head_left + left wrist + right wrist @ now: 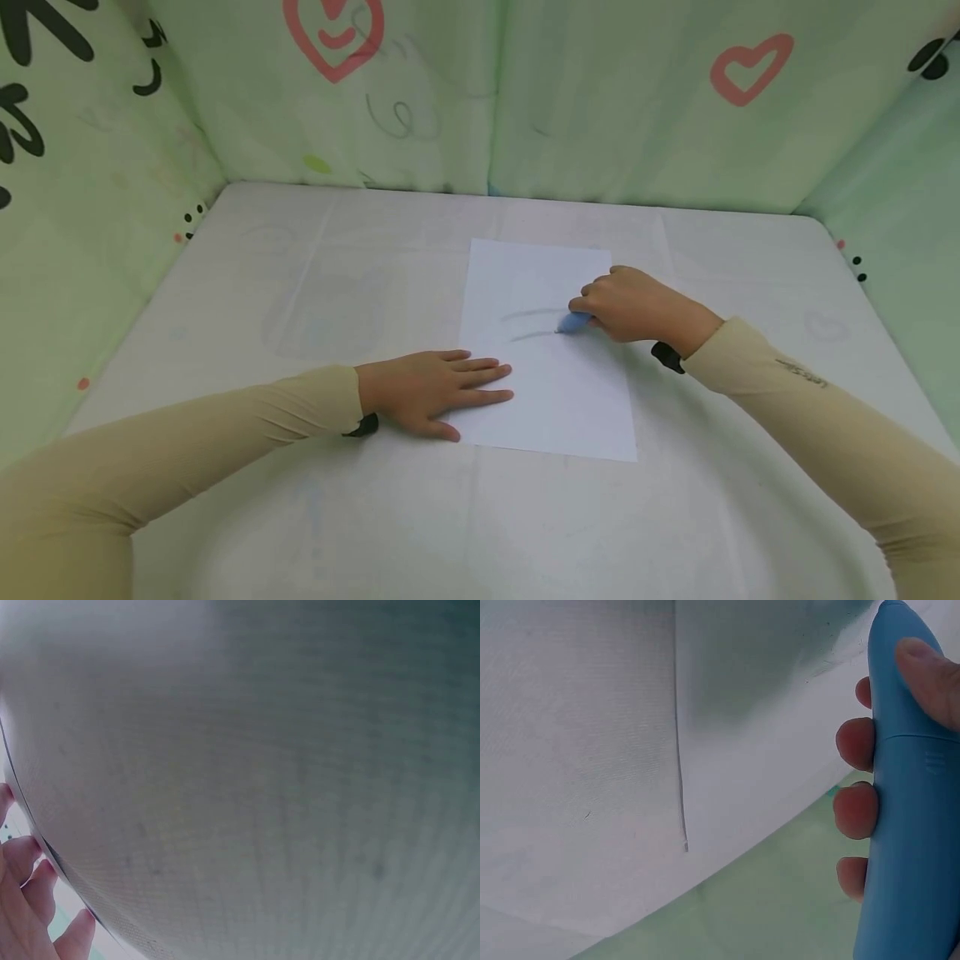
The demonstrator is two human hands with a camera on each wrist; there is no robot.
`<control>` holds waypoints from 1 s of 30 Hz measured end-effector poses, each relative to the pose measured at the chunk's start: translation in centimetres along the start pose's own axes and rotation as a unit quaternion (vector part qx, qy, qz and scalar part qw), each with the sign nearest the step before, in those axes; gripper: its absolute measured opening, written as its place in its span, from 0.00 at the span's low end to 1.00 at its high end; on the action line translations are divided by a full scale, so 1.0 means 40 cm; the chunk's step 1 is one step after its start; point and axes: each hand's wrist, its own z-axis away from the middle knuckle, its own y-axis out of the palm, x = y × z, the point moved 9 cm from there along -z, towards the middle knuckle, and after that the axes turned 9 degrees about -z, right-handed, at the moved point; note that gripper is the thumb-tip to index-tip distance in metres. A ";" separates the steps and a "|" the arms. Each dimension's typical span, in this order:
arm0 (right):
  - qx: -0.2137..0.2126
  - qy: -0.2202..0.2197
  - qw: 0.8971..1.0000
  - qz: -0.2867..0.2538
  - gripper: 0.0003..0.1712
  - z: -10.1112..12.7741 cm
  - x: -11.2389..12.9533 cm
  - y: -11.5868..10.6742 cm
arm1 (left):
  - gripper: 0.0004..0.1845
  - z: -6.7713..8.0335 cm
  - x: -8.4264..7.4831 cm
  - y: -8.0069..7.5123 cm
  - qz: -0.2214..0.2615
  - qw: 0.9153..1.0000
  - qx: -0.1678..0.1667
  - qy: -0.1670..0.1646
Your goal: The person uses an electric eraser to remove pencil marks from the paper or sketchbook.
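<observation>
A white sheet of paper (551,392) lies flat on the worktop (300,283) in portrait position, its long edges running away from the person and its near right corner turned slightly outward. Two faint grey strokes (528,325) cross its upper half, one above the other, roughly level. A light blue pen (573,322) with a thick, rounded barrel is tilted over the sheet, its tip at the right end of the lower stroke, apparently touching the paper, though the contact is too small to confirm.
</observation>
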 end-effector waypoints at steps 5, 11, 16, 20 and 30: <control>-0.002 0.000 1.000 0.009 0.08 -0.011 0.000 0.001 | 0.38 0.000 -0.003 -0.002 0.005 1.000 -0.005 0.003; 0.018 0.010 1.000 0.006 0.08 0.001 -0.005 0.002 | 0.39 0.001 -0.004 -0.004 0.007 1.000 0.000 0.001; 0.014 0.006 1.000 0.002 0.09 0.000 -0.003 0.001 | 0.39 0.000 -0.001 0.003 -0.001 1.000 0.009 -0.002; -0.003 -0.001 1.000 0.002 0.09 -0.012 0.002 -0.002 | 0.38 0.000 -0.002 0.001 0.000 1.000 0.001 0.002; 0.020 0.014 1.000 -0.015 0.08 -0.002 -0.005 0.000 | 0.39 0.001 -0.002 -0.003 0.005 1.000 0.003 0.001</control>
